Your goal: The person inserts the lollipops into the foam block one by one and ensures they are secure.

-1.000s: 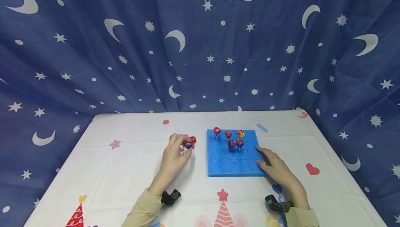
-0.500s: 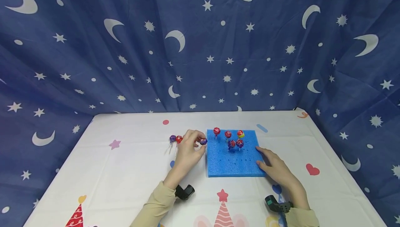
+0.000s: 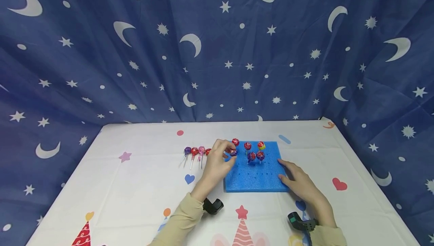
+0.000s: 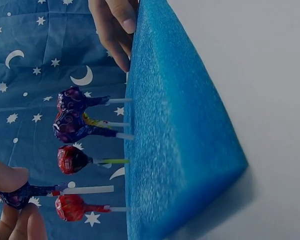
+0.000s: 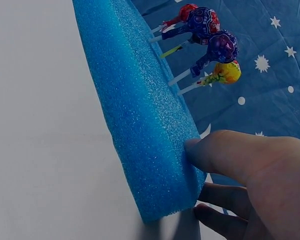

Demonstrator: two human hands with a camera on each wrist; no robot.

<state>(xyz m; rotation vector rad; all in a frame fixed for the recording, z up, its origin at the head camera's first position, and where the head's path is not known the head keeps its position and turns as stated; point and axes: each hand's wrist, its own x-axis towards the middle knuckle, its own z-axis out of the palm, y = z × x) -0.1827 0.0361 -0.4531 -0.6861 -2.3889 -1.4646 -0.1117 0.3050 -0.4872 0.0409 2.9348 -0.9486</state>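
Shifted rightward since half a second ago, the left hand (image 3: 216, 163) is now over the blue square foam board (image 3: 254, 182), pinching a purple-wrapped lollipop (image 3: 233, 153) by its head. The stick's tip appears just short of the foam. Five wrapped lollipops (image 3: 251, 156) already stand in the board; four more (image 3: 194, 151) lie to its left on the white-covered table (image 3: 135, 189), awaiting placement. One standing red lollipop (image 3: 235, 141) crowds the held one. The right hand (image 3: 300, 182), thumb and fingers spread, touches the board's right edge.

Purple lollipop (image 4: 45, 190), stick down, over blue foam block (image 3: 251, 182); five other lollipops (image 3: 260, 155) upright in it.
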